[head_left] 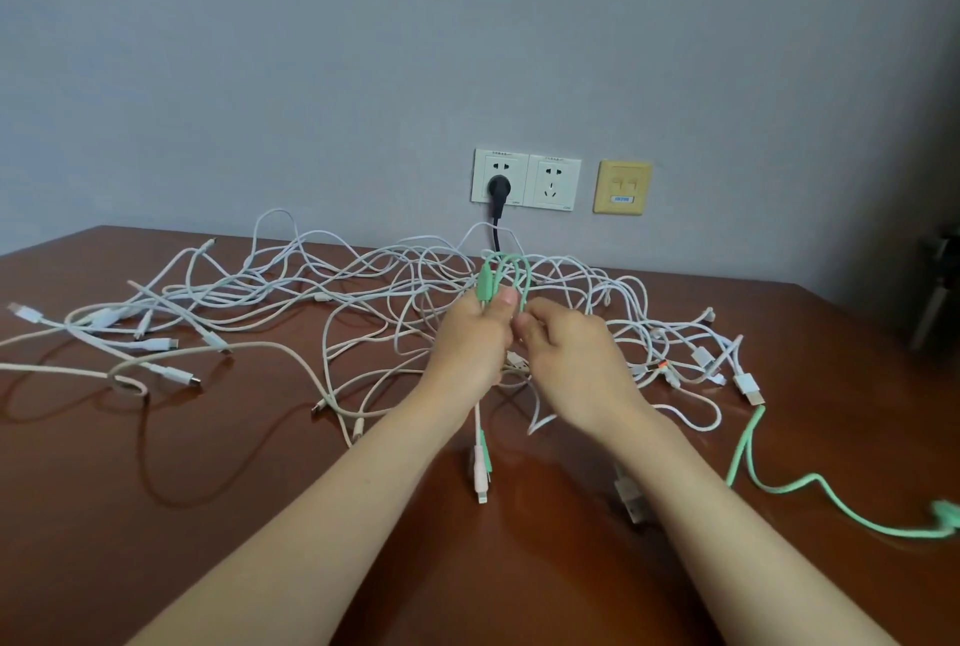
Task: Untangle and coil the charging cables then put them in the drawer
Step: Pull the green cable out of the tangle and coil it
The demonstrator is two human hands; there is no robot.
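The mint-green charging cable (484, 284) stands in small loops at frame centre. The left hand (470, 339) and right hand (571, 354) both pinch it above the tangled white cables (322, 299) on the wooden table (156, 489). Coiling seems underway; next, the dangling ends (483, 458) need winding in. No drawer shows.

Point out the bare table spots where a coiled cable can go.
The near-left brown wooden table, between the beige cable and the left forearm, is bare. So is the far-right corner past the white USB plug. The white cable tangle crowds the middle band.
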